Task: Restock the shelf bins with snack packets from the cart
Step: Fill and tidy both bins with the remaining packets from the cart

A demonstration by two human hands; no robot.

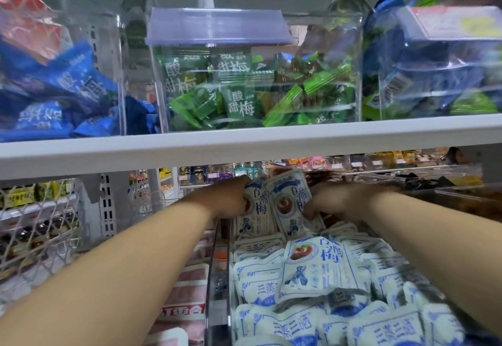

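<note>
— While both hands are that far in under the shelf, I'd watch those two packets. The left hand [233, 196] has its fingers curled round the left side of the pair of white-and-blue foil snack packets [274, 204]. The right hand [336, 201] pinches their right edge, so the pair stands upright between the two hands.

— Looks held well enough to me.

— Held, yes, but those are slick wrappers squeezed only from the sides. I reckon one could pop out and drop.

— It would only land in the bin.

— Maybe. The clear plastic bin [217, 277] below the hands is heaped with the same white packets [320, 267], right back under both forearms. Press more in at the far end and I'd guess the heap slides towards the person and spills over the near rim, which I can't see.

— And the shelf?

— The white metal shelf edge [244, 142] runs just above both hands. Lift the wrists carelessly and the knuckles or the packet tops could catch it.

— Any chance it's the wrong bin?

— The clear bin of green packets [244, 96] sits above the hands on the upper shelf, with dark blue packets [54, 93] up beyond the left hand. The held pair matches the heap under the hands, so that seems fine. The cart I cannot see.
</note>
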